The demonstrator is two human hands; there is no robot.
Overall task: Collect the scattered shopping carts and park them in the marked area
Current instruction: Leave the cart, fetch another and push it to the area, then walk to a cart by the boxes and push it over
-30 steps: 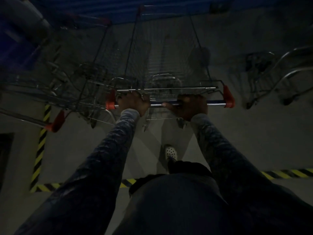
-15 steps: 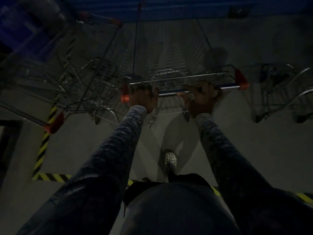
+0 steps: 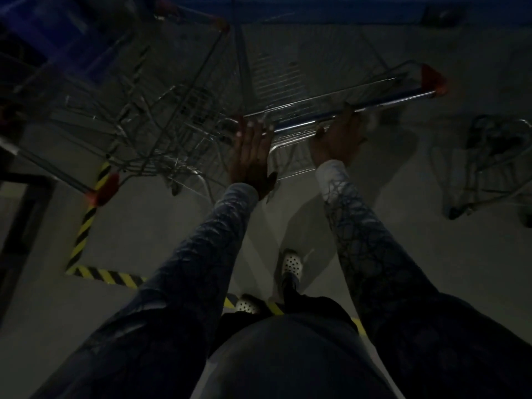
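In dim light a wire shopping cart [image 3: 276,73] stands ahead of me, its blue handle bar [image 3: 388,100] ending in a red cap [image 3: 433,80] on the right. My left hand [image 3: 250,156] lies flat with straight fingers, the fingertips touching the bar's left end. My right hand [image 3: 336,139] presses against the bar near its middle, fingers stretched up over it, not wrapped round it. The cart sits inside the floor area edged with yellow-black tape [image 3: 86,226].
A row of nested carts [image 3: 161,119] with a red handle cap [image 3: 106,185] stands close on the left. Another cart [image 3: 495,162] is at the right. A blue wall [image 3: 316,10] closes the far side. My white shoes [image 3: 292,262] stand at the taped line [image 3: 106,276].
Both hands gripped the handle bar before; now the fingers have straightened and released it. The cart has rolled forward and swung right, further into the taped area.
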